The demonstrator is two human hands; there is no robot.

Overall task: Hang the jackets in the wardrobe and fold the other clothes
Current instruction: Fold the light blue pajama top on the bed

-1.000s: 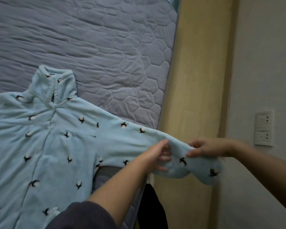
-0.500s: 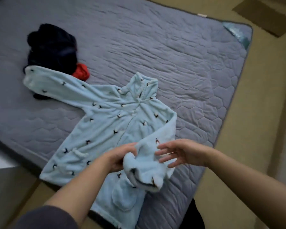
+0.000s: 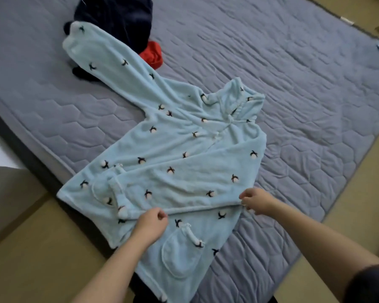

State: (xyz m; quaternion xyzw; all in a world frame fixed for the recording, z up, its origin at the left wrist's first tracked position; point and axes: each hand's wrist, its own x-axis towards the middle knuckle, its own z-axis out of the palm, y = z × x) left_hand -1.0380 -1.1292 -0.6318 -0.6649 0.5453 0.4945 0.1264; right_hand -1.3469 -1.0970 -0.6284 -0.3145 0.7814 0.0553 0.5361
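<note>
A light blue fleece top (image 3: pixel 179 154) with small dark and white motifs lies face up on the grey quilted mattress (image 3: pixel 293 84). Its right sleeve is folded across the chest, the cuff near the left hem. The other sleeve stretches out to the upper left. My left hand (image 3: pixel 151 224) pinches the lower edge of the folded sleeve near the cuff. My right hand (image 3: pixel 256 202) pinches the same edge further right, at the garment's side. A front pocket (image 3: pixel 179 254) shows below my hands.
A dark navy garment (image 3: pixel 116 16) and a red one (image 3: pixel 152 54) lie bunched at the far left of the mattress, partly under the outstretched sleeve. Tan floor (image 3: pixel 42 259) borders the mattress at the near left and the right.
The right sleeve, held out past the mattress edge a second ago, has been carried over and laid flat across the chest. Both hands now grip its lower edge. The view has swung left.
</note>
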